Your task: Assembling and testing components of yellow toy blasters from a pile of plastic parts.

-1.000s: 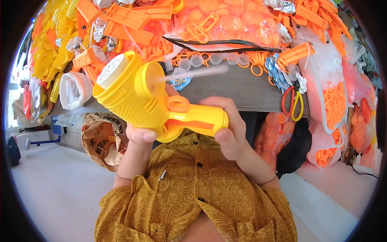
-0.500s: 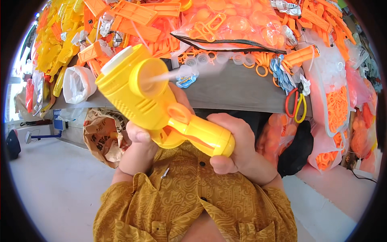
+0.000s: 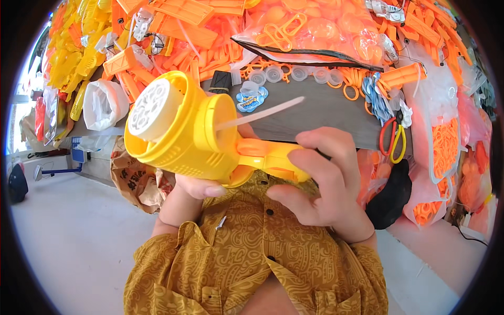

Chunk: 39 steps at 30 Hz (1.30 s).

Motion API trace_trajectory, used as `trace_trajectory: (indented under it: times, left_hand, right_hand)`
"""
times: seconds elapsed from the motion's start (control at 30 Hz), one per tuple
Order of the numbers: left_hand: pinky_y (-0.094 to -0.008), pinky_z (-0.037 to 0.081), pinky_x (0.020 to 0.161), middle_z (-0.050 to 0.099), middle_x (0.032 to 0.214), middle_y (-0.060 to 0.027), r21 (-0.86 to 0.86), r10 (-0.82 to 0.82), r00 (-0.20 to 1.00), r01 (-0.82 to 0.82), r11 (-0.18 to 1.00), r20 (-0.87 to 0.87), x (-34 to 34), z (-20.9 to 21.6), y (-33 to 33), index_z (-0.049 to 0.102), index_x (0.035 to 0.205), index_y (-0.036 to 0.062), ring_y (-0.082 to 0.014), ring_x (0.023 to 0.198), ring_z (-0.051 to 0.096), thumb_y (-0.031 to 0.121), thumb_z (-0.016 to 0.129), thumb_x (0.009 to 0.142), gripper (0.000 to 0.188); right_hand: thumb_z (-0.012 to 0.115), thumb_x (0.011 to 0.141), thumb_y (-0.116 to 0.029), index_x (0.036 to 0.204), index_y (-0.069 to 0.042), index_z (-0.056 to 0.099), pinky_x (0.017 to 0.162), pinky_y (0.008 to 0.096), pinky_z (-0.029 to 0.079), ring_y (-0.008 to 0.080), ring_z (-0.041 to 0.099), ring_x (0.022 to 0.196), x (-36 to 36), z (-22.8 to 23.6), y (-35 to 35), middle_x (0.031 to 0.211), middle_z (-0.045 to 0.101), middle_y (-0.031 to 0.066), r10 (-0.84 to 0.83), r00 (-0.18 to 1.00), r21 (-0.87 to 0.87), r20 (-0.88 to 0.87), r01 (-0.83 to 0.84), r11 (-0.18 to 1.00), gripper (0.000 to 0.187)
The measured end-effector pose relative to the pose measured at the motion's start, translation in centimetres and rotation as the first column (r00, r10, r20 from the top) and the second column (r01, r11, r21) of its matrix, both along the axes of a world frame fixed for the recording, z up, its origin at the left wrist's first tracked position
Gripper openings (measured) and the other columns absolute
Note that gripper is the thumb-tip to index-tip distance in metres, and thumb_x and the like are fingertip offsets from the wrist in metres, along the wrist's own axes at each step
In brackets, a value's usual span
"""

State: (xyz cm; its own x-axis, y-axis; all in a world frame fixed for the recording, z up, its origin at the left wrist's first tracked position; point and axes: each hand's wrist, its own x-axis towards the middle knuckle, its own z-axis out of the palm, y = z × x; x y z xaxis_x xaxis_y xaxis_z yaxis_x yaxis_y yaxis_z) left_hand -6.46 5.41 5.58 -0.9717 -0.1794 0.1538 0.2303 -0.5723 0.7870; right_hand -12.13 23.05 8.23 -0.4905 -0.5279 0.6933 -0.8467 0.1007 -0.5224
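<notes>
In front of my chest is a yellow toy bubble gun (image 3: 210, 142), tilted with its wide round end at the left. A white nozzle piece (image 3: 153, 111) with several holes sits inside that end. From the round opening in its side a thin translucent tube (image 3: 262, 112) sticks out toward the right. My left hand (image 3: 197, 185) grips the body from below and behind, its thumb showing underneath and most fingers hidden. Around the handle's end, my right hand (image 3: 328, 181) has its fingers and thumb spread apart; the fingertips overlap the handle, and contact is hard to make out.
Orange plastic parts (image 3: 184, 31) heap along the back of the grey table (image 3: 310, 102), with yellow shells (image 3: 68, 58) at left. Clear round caps (image 3: 274, 74) and blue stickers (image 3: 252, 98) lie nearer. Scissors (image 3: 399, 142) are right, a white bag-lined container (image 3: 105, 105) left, a brown paper bag (image 3: 134, 178) below.
The bubble gun has turned so its holed white nozzle faces more toward view. My right hand has loosened from the handle, its fingers now spread.
</notes>
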Motion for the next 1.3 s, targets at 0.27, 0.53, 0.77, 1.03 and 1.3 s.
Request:
trace_trajectory:
  times: [0.27,0.53,0.77,1.03,1.3]
  left_hand:
    - [-0.0386,0.038,0.089,0.047,0.112,-0.0119,-0.328,-0.082,0.984,0.131,0.935,0.16,0.9,-0.1,-1.4,0.04,0.119,0.0027,-0.0252,0.101,0.048,0.038,0.073,0.05,0.084]
    - [-0.0365,0.039,0.089,0.049,0.113,-0.0122,-0.294,-0.002,0.997,0.024,0.956,0.075,0.7,0.3,-1.1,0.043,0.116,0.0007,-0.0242,0.102,0.049,0.022,0.068,0.051,0.073]
    - [-0.0362,0.04,0.089,0.049,0.113,-0.0161,-0.219,0.154,0.987,-0.158,0.963,-0.037,0.1,-0.8,-1.2,0.034,0.122,-0.0032,-0.0259,0.101,0.05,0.017,0.07,0.051,0.083]
    - [-0.0372,0.039,0.09,0.047,0.116,-0.017,-0.289,0.327,0.943,-0.332,0.898,-0.067,-0.8,0.8,-0.4,0.031,0.124,-0.0041,-0.0263,0.105,0.049,0.018,0.073,0.05,0.087]
    - [-0.0369,0.044,0.084,0.051,0.111,-0.0181,-0.307,0.258,0.957,-0.288,0.907,-0.136,-0.1,0.0,-1.1,0.034,0.121,-0.0061,-0.0266,0.097,0.054,0.015,0.073,0.05,0.083]
  right_hand:
    - [0.071,0.06,-0.006,0.089,-0.004,0.057,0.071,0.0354,0.043,0.0289,0.049,0.087,0.1,0.2,-0.4,0.1,0.05,0.0115,-0.077,0.989,0.126,-0.128,0.093,0.988,0.032]
    - [0.069,0.059,0.0,0.087,-0.001,0.058,0.068,0.0344,0.045,0.028,0.052,0.08,-0.5,-1.1,-1.8,0.094,0.054,0.011,-0.171,0.96,-0.016,-0.222,0.172,0.985,0.03]
    - [0.066,0.061,0.003,0.087,0.001,0.059,0.063,0.0333,0.045,0.0276,0.053,0.077,-1.2,-2.3,-2.9,0.092,0.054,0.0123,-0.206,0.924,-0.043,-0.323,0.203,0.978,0.027]
    - [0.064,0.064,0.002,0.083,0.005,0.056,0.063,0.0351,0.045,0.029,0.053,0.075,-2.1,-2.5,-4.0,0.09,0.055,0.0139,-0.187,0.918,-0.095,-0.349,0.164,0.982,0.021]
    - [0.06,0.063,0.002,0.08,0.002,0.052,0.064,0.0355,0.042,0.0292,0.051,0.074,-2.3,-1.1,-3.9,0.084,0.052,0.0135,-0.081,0.968,0.089,-0.236,0.105,0.991,0.019]
